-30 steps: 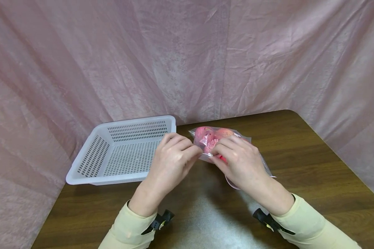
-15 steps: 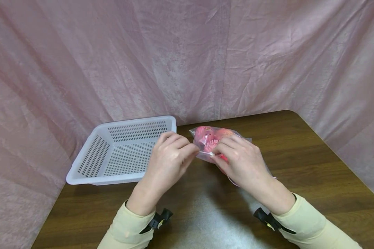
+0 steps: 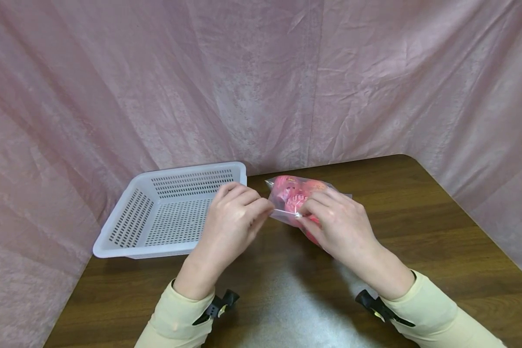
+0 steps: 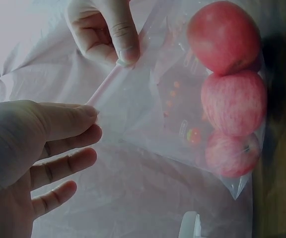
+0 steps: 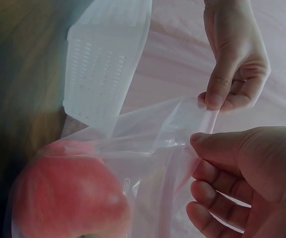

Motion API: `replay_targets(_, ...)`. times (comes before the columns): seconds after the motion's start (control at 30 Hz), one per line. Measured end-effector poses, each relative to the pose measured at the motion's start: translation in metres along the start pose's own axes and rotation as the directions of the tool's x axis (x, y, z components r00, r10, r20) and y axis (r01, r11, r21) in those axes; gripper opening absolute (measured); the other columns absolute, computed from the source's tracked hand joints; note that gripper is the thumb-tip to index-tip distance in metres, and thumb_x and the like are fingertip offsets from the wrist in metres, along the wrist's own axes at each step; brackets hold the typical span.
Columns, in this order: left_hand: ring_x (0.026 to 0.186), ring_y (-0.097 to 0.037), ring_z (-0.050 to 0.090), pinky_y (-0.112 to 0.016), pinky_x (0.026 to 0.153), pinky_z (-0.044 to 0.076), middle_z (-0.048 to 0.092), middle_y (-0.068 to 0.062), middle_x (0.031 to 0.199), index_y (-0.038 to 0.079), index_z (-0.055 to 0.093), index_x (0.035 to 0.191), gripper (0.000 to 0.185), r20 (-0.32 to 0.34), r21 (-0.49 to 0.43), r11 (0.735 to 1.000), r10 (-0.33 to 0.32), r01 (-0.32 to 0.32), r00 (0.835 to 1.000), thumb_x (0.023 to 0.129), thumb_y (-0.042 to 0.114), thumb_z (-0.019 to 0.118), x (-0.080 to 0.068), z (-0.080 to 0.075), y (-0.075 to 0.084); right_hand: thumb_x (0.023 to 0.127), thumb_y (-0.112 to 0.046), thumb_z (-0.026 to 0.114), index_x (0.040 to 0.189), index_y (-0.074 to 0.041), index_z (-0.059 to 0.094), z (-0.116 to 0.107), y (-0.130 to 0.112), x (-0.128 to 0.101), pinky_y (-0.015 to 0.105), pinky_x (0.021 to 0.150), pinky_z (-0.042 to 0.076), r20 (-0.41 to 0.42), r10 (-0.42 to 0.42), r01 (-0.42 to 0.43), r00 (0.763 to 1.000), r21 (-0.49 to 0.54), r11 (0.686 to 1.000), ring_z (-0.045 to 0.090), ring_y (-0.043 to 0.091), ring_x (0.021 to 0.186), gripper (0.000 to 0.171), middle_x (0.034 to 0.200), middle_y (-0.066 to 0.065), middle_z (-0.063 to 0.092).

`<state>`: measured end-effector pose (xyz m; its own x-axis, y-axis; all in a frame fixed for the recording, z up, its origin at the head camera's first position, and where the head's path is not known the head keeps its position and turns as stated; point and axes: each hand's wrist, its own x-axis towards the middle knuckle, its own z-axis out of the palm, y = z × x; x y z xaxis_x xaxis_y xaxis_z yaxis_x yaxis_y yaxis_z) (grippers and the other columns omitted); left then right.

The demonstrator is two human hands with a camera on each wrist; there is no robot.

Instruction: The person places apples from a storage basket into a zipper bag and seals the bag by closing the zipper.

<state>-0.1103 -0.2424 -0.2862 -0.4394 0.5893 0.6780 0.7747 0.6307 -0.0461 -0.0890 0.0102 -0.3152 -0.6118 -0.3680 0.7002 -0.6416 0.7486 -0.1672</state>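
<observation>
A clear zip bag [image 3: 289, 191] with three red apples [image 4: 234, 101] stands on the brown table [image 3: 417, 212] between my hands. My left hand [image 3: 265, 210] pinches the left end of the bag's top strip [image 4: 106, 89] between thumb and forefinger. My right hand [image 3: 303, 213] pinches the same strip a little further right. In the left wrist view the left hand [image 4: 91, 116] is at the lower left and the right hand [image 4: 125, 57] above it. The right wrist view shows the right hand [image 5: 195, 141], the left hand [image 5: 207, 101] and one apple [image 5: 68, 193] in the bag.
A white perforated plastic basket [image 3: 126, 222] sits on the table just left of my left hand, holding nothing that I can see. A pink cloth backdrop [image 3: 261, 82] hangs behind the table. The table's rounded far right corner [image 3: 402, 157] is near the bag.
My two hands have drawn slightly apart along the bag's top strip, the left one shifting left. The bag has risen and straightened a little.
</observation>
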Motion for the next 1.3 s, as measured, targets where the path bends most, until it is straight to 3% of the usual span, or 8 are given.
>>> replay_targets(0.23, 0.092, -0.022, 0.071, -0.048, 0.105, 0.052, 0.074, 0.003, 0.087, 0.015, 0.082, 0.096, 0.006, -0.014, -0.001, 1.000, -0.005, 0.005, 1.000, 0.101, 0.017, 0.083, 0.000, -0.001, -0.004, 0.081, -0.012, 0.099, 0.091, -0.017, 0.075, -0.001, 0.002, 0.000, 0.044, 0.067, 0.060, 0.015, 0.010, -0.010, 1.000, -0.008, 1.000, 0.070, 0.021, 0.093, 0.026, 0.091, -0.005, 0.076)
replay_targets(0.67, 0.094, -0.022, 0.072, -0.050, 0.108, 0.050, 0.075, 0.003, 0.088, 0.016, 0.082, 0.095, 0.005, 0.005, -0.012, 0.999, -0.037, 0.037, 0.999, 0.098, 0.016, 0.086, -0.001, -0.005, -0.011, 0.084, -0.008, 0.095, 0.092, -0.017, 0.077, 0.000, 0.003, -0.001, 0.043, 0.068, 0.059, 0.053, 0.039, -0.038, 0.998, -0.024, 0.999, 0.068, 0.021, 0.090, 0.022, 0.092, -0.005, 0.075)
replay_targets(0.9, 0.096, -0.022, 0.071, -0.046, 0.111, 0.050, 0.076, 0.002, 0.092, 0.014, 0.082, 0.096, 0.004, 0.027, 0.003, 0.998, -0.057, 0.057, 0.998, 0.099, 0.013, 0.084, -0.001, -0.008, -0.008, 0.085, -0.010, 0.093, 0.094, -0.016, 0.077, 0.000, 0.004, -0.003, 0.045, 0.072, 0.059, 0.012, -0.011, 0.012, 1.000, -0.042, 0.999, 0.071, 0.026, 0.093, 0.020, 0.094, -0.003, 0.075)
replay_targets(1.1, 0.104, -0.026, 0.068, -0.046, 0.102, 0.053, 0.074, -0.003, 0.105, 0.013, 0.083, 0.110, 0.013, 0.038, 0.024, 1.000, -0.005, 0.005, 0.999, 0.098, 0.014, 0.086, 0.002, 0.000, 0.001, 0.090, -0.013, 0.090, 0.098, -0.011, 0.078, -0.002, 0.002, -0.002, 0.044, 0.072, 0.057, -0.030, -0.109, 0.106, 0.994, -0.090, 0.990, 0.070, 0.029, 0.093, 0.014, 0.096, 0.001, 0.075)
replay_targets(1.3, 0.101, -0.024, 0.068, -0.043, 0.099, 0.053, 0.073, 0.000, 0.099, 0.013, 0.085, 0.105, 0.006, 0.013, 0.016, 1.000, 0.026, -0.026, 1.000, 0.100, 0.016, 0.085, 0.003, 0.012, 0.009, 0.094, -0.015, 0.088, 0.097, -0.009, 0.077, -0.005, -0.002, 0.000, 0.043, 0.073, 0.056, -0.037, -0.163, 0.158, 0.986, -0.122, 0.980, 0.070, 0.030, 0.092, 0.012, 0.096, 0.004, 0.074)
